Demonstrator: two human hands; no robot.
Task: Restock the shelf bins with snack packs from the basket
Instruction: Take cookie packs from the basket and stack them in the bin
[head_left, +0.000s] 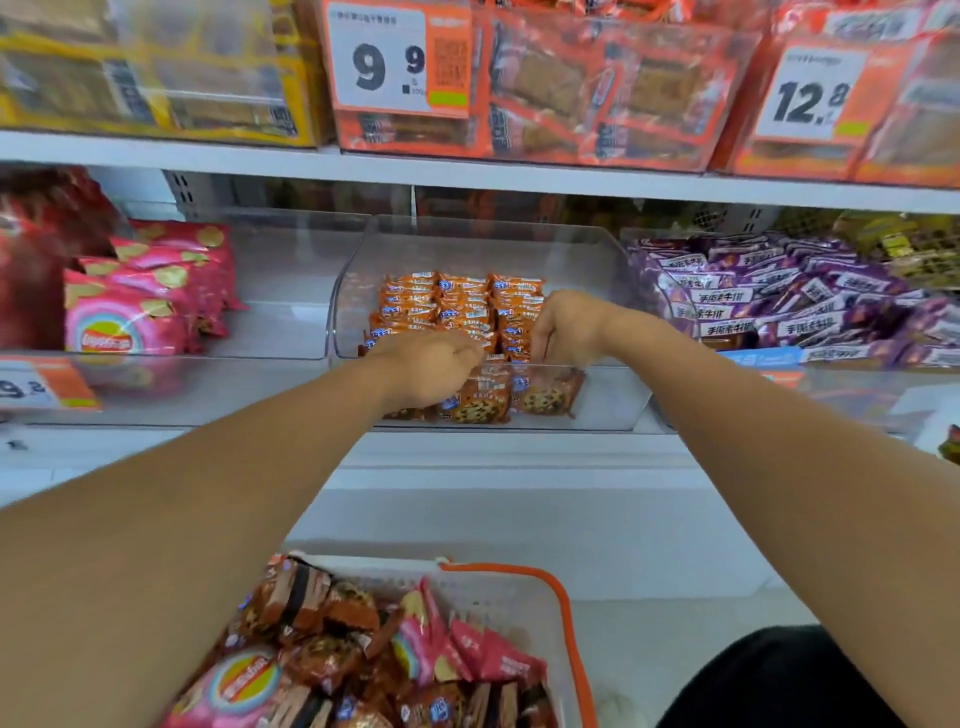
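Observation:
Both hands reach into the clear middle shelf bin (613, 400). Rows of orange cookie packs (462, 304) stand in it, and a few lie at its front (545, 397). My left hand (428, 366) curls over the front packs and seems to grip one; its fingertips are hidden. My right hand (569, 325) points fingers down among the packs at the bin's right side, and what it holds is hidden. The white basket with an orange rim (563, 608) sits below, holding orange cookie packs (322, 613) and pink snack packs (467, 649).
Pink chip bags (135, 306) fill the left bin. Purple packs (769, 301) fill the right bin. The upper shelf carries yellow and orange boxes with price tags 9.9 (387, 57) and 12.8 (810, 96). A dark trouser leg (779, 680) shows at bottom right.

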